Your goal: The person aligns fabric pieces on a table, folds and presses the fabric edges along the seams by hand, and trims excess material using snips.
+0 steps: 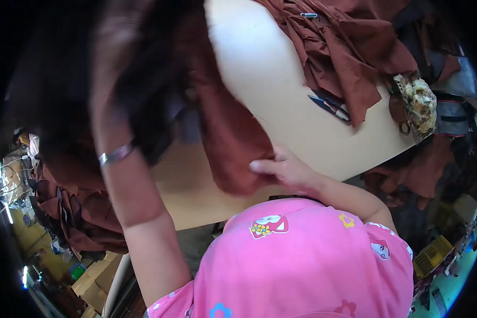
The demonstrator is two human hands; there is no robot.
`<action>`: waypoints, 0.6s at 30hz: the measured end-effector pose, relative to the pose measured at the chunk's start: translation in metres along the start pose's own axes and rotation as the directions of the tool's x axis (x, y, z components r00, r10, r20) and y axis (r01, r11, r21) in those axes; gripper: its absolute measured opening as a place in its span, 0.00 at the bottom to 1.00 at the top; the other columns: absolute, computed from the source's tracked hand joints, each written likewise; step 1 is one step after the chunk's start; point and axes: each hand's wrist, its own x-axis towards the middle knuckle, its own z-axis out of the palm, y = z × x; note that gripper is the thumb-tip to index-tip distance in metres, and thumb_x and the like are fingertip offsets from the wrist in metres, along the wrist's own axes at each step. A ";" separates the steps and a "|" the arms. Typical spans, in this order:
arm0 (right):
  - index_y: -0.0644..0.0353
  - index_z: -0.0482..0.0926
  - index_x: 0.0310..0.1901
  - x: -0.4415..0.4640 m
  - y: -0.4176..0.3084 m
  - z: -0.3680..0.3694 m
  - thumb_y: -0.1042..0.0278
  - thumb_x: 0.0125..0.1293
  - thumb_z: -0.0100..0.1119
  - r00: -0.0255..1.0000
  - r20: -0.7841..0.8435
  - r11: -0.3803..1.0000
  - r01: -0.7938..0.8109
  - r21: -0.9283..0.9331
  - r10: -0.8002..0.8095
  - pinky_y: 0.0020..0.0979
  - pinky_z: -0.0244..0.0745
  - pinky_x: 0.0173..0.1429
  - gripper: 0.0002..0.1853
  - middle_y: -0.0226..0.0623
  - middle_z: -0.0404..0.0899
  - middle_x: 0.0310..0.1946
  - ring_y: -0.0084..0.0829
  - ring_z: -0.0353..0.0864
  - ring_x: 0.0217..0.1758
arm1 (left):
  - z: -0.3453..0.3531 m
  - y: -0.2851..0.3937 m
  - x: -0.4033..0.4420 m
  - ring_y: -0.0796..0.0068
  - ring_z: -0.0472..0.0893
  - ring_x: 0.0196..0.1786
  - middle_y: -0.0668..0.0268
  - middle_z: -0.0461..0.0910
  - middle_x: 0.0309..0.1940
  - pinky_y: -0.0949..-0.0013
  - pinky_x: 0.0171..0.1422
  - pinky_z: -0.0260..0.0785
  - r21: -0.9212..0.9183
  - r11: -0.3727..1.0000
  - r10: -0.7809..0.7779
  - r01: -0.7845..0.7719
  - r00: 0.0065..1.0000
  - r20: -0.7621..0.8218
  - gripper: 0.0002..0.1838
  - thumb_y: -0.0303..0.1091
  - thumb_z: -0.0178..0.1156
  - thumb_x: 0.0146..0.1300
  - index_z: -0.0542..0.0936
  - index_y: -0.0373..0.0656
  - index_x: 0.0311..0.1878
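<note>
Between the thumb and fingers of my right hand (289, 170) is the lower edge of a reddish-brown piece of cloth (230, 148), which hangs over the near side of the pale table. My left hand (116, 29) is raised at the upper left, beside dark cloth (153, 79). Motion smears both the hand and that cloth, so its fingers cannot be made out. A silver bracelet (116, 155) circles my left wrist. To the right of the held cloth, a pair of dark-handled thread snips (331, 107) lies on the table.
Crumpled brown cloth (344, 53) covers the table's (307, 132) far right, with a small pen-like item (309, 15) on it. A cream patterned bundle (418, 106) sits at the right edge. More brown cloth (79, 212) is piled left. Below are a yellow basket (432, 256) and cardboard boxes (97, 280).
</note>
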 end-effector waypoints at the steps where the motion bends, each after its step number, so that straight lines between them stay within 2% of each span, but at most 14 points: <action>1: 0.66 0.58 0.67 -0.001 0.004 -0.007 0.77 0.65 0.52 0.958 -0.109 0.950 0.240 -0.199 -0.265 0.30 0.62 0.68 0.29 0.39 0.68 0.61 0.28 0.68 0.64 | 0.022 -0.024 0.008 0.55 0.76 0.55 0.53 0.76 0.54 0.64 0.57 0.68 0.078 0.996 0.026 -0.031 0.998 0.056 0.16 0.37 0.52 0.67 0.75 0.41 0.54; 2: 0.66 0.58 0.67 -0.003 0.008 -0.020 0.78 0.65 0.51 0.953 -0.143 0.955 0.243 -0.170 -0.267 0.31 0.63 0.68 0.29 0.40 0.68 0.61 0.29 0.68 0.63 | 0.042 -0.066 -0.003 0.54 0.69 0.63 0.52 0.70 0.61 0.62 0.65 0.60 0.459 0.836 0.272 -0.299 0.954 0.125 0.20 0.42 0.51 0.67 0.74 0.43 0.58; 3: 0.65 0.57 0.68 -0.006 0.013 -0.034 0.79 0.65 0.49 0.947 -0.177 0.960 0.244 -0.138 -0.267 0.32 0.63 0.68 0.28 0.40 0.67 0.61 0.30 0.69 0.63 | 0.060 -0.068 -0.019 0.54 0.65 0.67 0.55 0.65 0.66 0.57 0.70 0.54 0.427 0.900 0.043 -0.083 0.994 0.102 0.23 0.46 0.51 0.67 0.72 0.44 0.60; 4: 0.65 0.57 0.68 -0.009 0.015 -0.045 0.79 0.66 0.48 0.941 -0.213 0.964 0.246 -0.102 -0.263 0.33 0.64 0.67 0.28 0.41 0.67 0.61 0.31 0.69 0.62 | 0.070 -0.071 -0.031 0.56 0.67 0.66 0.56 0.66 0.65 0.55 0.69 0.55 0.485 0.867 0.070 -0.112 0.992 0.104 0.25 0.47 0.54 0.64 0.71 0.45 0.61; 6: 0.65 0.55 0.69 -0.014 0.017 -0.055 0.78 0.65 0.49 0.922 -0.172 0.912 0.287 -0.294 -0.346 0.34 0.62 0.68 0.30 0.43 0.64 0.64 0.33 0.68 0.64 | 0.084 -0.063 -0.055 0.55 0.67 0.65 0.59 0.67 0.64 0.60 0.69 0.57 0.476 0.869 0.143 -0.133 0.990 0.015 0.25 0.41 0.58 0.61 0.71 0.46 0.62; 7: 0.65 0.54 0.69 -0.015 0.017 -0.059 0.77 0.65 0.50 0.912 -0.144 0.871 0.305 -0.386 -0.384 0.34 0.61 0.69 0.31 0.44 0.63 0.65 0.34 0.68 0.64 | 0.091 -0.055 -0.067 0.55 0.68 0.64 0.61 0.69 0.61 0.57 0.68 0.58 0.544 0.816 0.245 -0.196 0.969 -0.019 0.29 0.42 0.64 0.55 0.72 0.48 0.60; 8: 0.65 0.54 0.69 -0.012 0.015 -0.063 0.75 0.65 0.52 0.862 -0.156 0.783 0.345 -0.517 -0.482 0.35 0.61 0.68 0.32 0.45 0.62 0.65 0.35 0.68 0.64 | 0.091 -0.042 -0.078 0.57 0.66 0.66 0.63 0.70 0.61 0.55 0.69 0.56 0.555 0.802 0.228 -0.221 0.972 0.057 0.32 0.44 0.67 0.50 0.72 0.49 0.60; 10: 0.65 0.52 0.70 -0.002 0.002 -0.070 0.71 0.64 0.55 0.744 -0.125 0.555 0.363 -0.748 -0.656 0.35 0.62 0.67 0.35 0.47 0.61 0.66 0.38 0.69 0.64 | 0.101 -0.024 -0.097 0.58 0.65 0.66 0.64 0.69 0.60 0.55 0.69 0.55 0.585 0.799 0.076 -0.140 0.988 0.133 0.34 0.46 0.68 0.48 0.72 0.49 0.59; 11: 0.65 0.51 0.70 0.001 -0.011 -0.065 0.69 0.63 0.57 0.731 -0.180 0.600 0.366 -0.712 -0.659 0.36 0.64 0.66 0.37 0.48 0.60 0.67 0.40 0.69 0.64 | 0.104 -0.028 -0.105 0.58 0.63 0.67 0.65 0.69 0.61 0.56 0.70 0.53 0.575 0.814 0.001 -0.081 0.990 0.140 0.35 0.48 0.68 0.47 0.72 0.49 0.60; 12: 0.65 0.49 0.71 0.007 -0.031 -0.054 0.66 0.62 0.59 0.714 -0.231 0.637 0.371 -0.675 -0.661 0.38 0.65 0.65 0.39 0.49 0.59 0.67 0.42 0.70 0.63 | 0.107 -0.036 -0.109 0.58 0.65 0.65 0.65 0.70 0.59 0.57 0.68 0.56 0.546 0.835 0.003 -0.067 0.993 0.118 0.30 0.41 0.69 0.48 0.73 0.47 0.56; 14: 0.63 0.51 0.70 0.038 -0.054 -0.054 0.66 0.60 0.61 0.670 -0.232 0.602 0.392 -0.696 -0.705 0.38 0.66 0.63 0.40 0.55 0.64 0.64 0.46 0.72 0.62 | 0.114 -0.055 -0.115 0.59 0.68 0.62 0.64 0.72 0.56 0.59 0.65 0.60 0.458 0.888 0.019 -0.046 0.998 0.063 0.23 0.30 0.67 0.48 0.75 0.44 0.50; 15: 0.61 0.53 0.69 0.057 -0.066 -0.057 0.69 0.59 0.60 0.637 -0.192 0.512 0.365 -0.778 -0.746 0.39 0.66 0.61 0.38 0.58 0.65 0.62 0.48 0.72 0.61 | 0.116 -0.057 -0.114 0.58 0.73 0.54 0.61 0.75 0.48 0.60 0.58 0.66 0.419 0.903 0.110 -0.097 0.994 -0.006 0.16 0.21 0.64 0.49 0.75 0.42 0.43; 18: 0.56 0.56 0.68 0.087 -0.079 -0.057 0.76 0.56 0.55 0.546 -0.052 0.221 0.248 -0.943 -0.836 0.44 0.68 0.57 0.36 0.64 0.70 0.53 0.54 0.74 0.56 | 0.102 -0.063 -0.111 0.58 0.77 0.47 0.61 0.78 0.42 0.62 0.52 0.70 0.220 0.976 0.024 -0.006 0.996 -0.080 0.13 0.18 0.62 0.50 0.76 0.40 0.40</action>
